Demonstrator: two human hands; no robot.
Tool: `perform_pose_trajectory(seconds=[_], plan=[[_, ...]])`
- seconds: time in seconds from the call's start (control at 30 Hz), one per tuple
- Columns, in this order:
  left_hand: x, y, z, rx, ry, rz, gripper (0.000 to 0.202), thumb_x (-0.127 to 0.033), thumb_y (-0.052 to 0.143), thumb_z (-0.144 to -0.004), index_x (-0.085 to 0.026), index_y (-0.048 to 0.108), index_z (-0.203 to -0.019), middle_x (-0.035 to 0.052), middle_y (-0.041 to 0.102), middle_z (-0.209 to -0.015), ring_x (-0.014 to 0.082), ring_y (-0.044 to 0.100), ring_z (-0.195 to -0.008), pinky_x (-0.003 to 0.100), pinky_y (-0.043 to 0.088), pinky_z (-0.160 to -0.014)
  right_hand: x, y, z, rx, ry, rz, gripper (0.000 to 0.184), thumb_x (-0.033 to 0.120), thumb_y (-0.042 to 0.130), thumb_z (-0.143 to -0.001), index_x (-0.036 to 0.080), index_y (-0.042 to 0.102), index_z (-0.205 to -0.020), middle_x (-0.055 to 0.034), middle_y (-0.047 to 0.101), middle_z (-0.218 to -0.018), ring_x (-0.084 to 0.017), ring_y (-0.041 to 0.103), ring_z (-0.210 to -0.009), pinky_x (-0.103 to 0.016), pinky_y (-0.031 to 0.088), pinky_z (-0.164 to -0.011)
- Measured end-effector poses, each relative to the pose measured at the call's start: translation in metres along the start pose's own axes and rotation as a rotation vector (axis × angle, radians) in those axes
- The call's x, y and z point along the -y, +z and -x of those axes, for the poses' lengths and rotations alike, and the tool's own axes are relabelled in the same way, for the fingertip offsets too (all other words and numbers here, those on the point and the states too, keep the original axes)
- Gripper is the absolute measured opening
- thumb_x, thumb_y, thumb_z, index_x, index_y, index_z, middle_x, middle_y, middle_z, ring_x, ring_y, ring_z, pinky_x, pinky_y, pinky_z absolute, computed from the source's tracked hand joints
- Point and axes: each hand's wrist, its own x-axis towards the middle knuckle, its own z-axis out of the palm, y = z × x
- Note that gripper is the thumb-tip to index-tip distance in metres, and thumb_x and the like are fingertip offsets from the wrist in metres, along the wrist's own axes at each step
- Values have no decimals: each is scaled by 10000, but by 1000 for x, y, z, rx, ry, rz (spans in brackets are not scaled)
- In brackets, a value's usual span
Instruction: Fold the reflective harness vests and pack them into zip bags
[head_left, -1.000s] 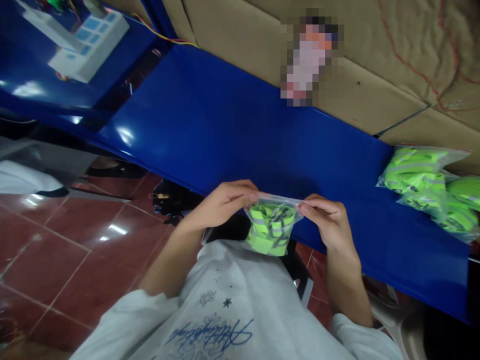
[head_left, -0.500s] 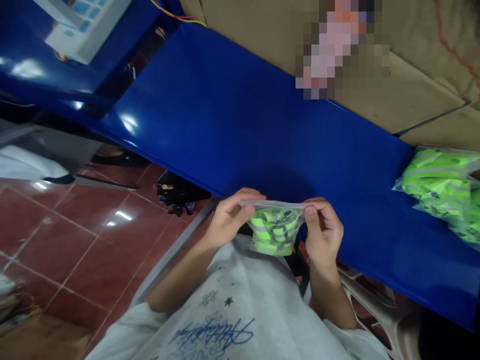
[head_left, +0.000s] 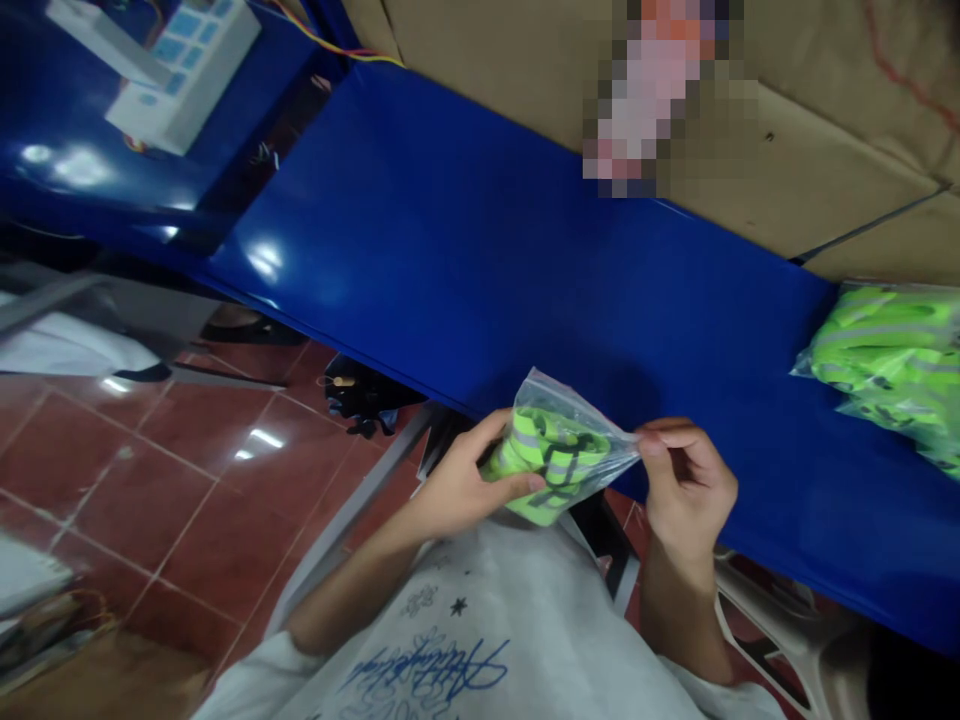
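A clear zip-top plastic bag (head_left: 609,474) hangs between my hands, in front of my shirt at the table's near edge. Inside it lies a folded neon-green strap (head_left: 541,462) with grey reflective stripes and a black buckle. My left hand (head_left: 469,478) grips the bag's left side, thumb across the front and fingers behind. The bag's top edge slants down to the right, where my right hand (head_left: 686,485) pinches its corner between thumb and fingertips.
Several bagged neon-green straps (head_left: 892,360) lie at the right of the blue table (head_left: 450,250). Brown cardboard (head_left: 817,150) and a pixelated patch are along the far side. A white power strip (head_left: 187,75) sits top left. A plastic chair (head_left: 795,620) stands lower right.
My left hand has shifted from the bag's top left corner down onto its body. My right hand has moved right and slightly down, still pinching the corner. The bag has tilted.
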Motion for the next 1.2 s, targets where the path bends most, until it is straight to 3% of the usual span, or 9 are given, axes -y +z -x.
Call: perform_pose_trajectory(seconds=[0.23, 0.4, 0.5, 0.67, 0.77, 0.87, 1.0, 1.1, 1.2], plan=[[-7, 3, 1, -11, -76, -12, 591, -436, 849, -827, -257, 630, -1346, 78, 733, -1263, 265, 696, -1180, 440, 543, -1060, -9, -2, 11, -6, 117, -61, 150, 204, 675, -1000, 216, 628, -858, 10, 656, -846, -109, 603, -761, -224, 470, -693], [-8, 0, 6, 20, -133, -135, 626, -431, 854, -813, -266, 610, -1365, 77, 715, -1307, 279, 670, -1231, 441, 531, -1068, 1, -16, -3, 286, 124, 54, 83, 239, 695, -989, 267, 698, -1068, -6, 688, -1039, -144, 651, -969, -259, 506, -862], [-7, -3, 9, 45, -132, -205, 653, -420, 861, -800, -269, 603, -1380, 72, 704, -1332, 278, 660, -1245, 439, 520, -1085, 8, -17, -10, 411, 93, 152, 59, 233, 721, -975, 267, 697, -1018, 21, 693, -980, -120, 642, -902, -231, 492, -817], [-6, -4, 11, 29, -126, -239, 658, -404, 850, -803, -268, 601, -1397, 73, 701, -1341, 278, 656, -1256, 437, 520, -1095, 7, -8, -5, 422, 139, 160, 48, 249, 630, -1040, 261, 649, -997, 37, 666, -908, -98, 619, -805, -221, 478, -745], [-4, -6, 11, 22, -117, -273, 650, -385, 839, -810, -267, 606, -1405, 79, 707, -1332, 288, 665, -1238, 453, 527, -1091, 7, -6, -5, 485, 139, 202, 58, 260, 583, -1066, 272, 637, -1082, 21, 672, -995, -110, 641, -897, -238, 495, -820], [0, -9, 11, 41, -98, -288, 653, -419, 837, -824, -277, 605, -1418, 81, 707, -1335, 286, 677, -1214, 460, 535, -1089, 13, -5, -10, 540, 70, 272, 162, 282, 668, -1022, 282, 653, -1183, -2, 689, -1103, -139, 654, -1002, -271, 503, -901], [4, -10, 11, 69, -70, -280, 682, -444, 856, -814, -303, 596, -1428, 72, 679, -1400, 285, 662, -1258, 464, 522, -1120, 20, 2, -14, 538, 1, 222, 37, 238, 705, -991, 257, 696, -1022, 7, 708, -964, -137, 664, -876, -273, 512, -785], [3, -10, 12, 77, -71, -279, 681, -424, 861, -816, -325, 589, -1433, 60, 645, -1466, 289, 628, -1326, 459, 508, -1142, 22, 5, -13, 473, -16, 154, 71, 196, 723, -970, 242, 703, -919, 16, 687, -850, -126, 633, -766, -260, 486, -679], [1, -10, 13, 78, -79, -280, 681, -430, 865, -813, -338, 593, -1431, 50, 650, -1459, 281, 641, -1302, 459, 511, -1142, 26, 4, -14, 509, -9, 172, 71, 201, 707, -982, 236, 693, -922, 11, 685, -856, -127, 641, -781, -263, 499, -704]])
